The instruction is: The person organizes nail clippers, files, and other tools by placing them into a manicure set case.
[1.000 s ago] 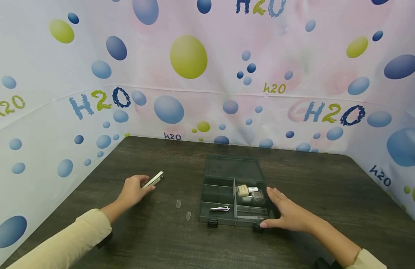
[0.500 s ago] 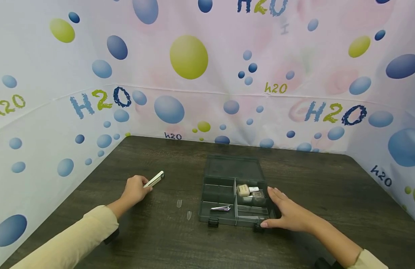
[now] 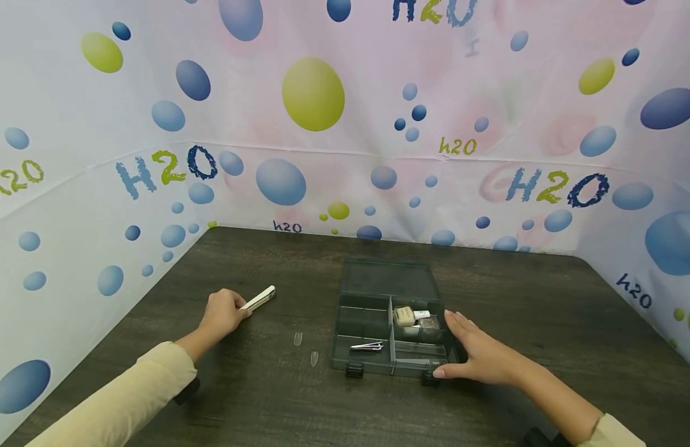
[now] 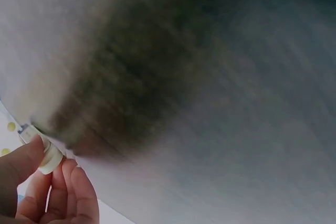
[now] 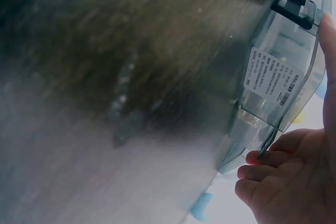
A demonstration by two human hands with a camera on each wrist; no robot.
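In the head view my left hand (image 3: 222,312) pinches the near end of a white nail tip cutter (image 3: 259,298), its metal tip pointing away to the right. The left wrist view shows the thumb and fingertips around the white handle (image 4: 51,160). Two clear false nail tips, one (image 3: 298,339) farther and one (image 3: 314,358) nearer, lie between that hand and an opened dark see-through organizer box (image 3: 345,363). My right hand (image 3: 481,355) rests against the box's right side, thumb by the front latch (image 3: 429,374), fingers spread along the wall.
Inside the box, a silver nail clipper (image 3: 367,346) lies front left. A beige polish bottle (image 3: 404,316) and a small white-capped bottle (image 3: 421,315) sit back right. The lid (image 3: 386,277) lies back. A patterned curtain (image 3: 317,186) surrounds the dark wooden table (image 3: 255,385).
My left fingers and thumb have drawn closer together on the nail tip cutter, which has shifted slightly to the right. The right hand and the box look unmoved.
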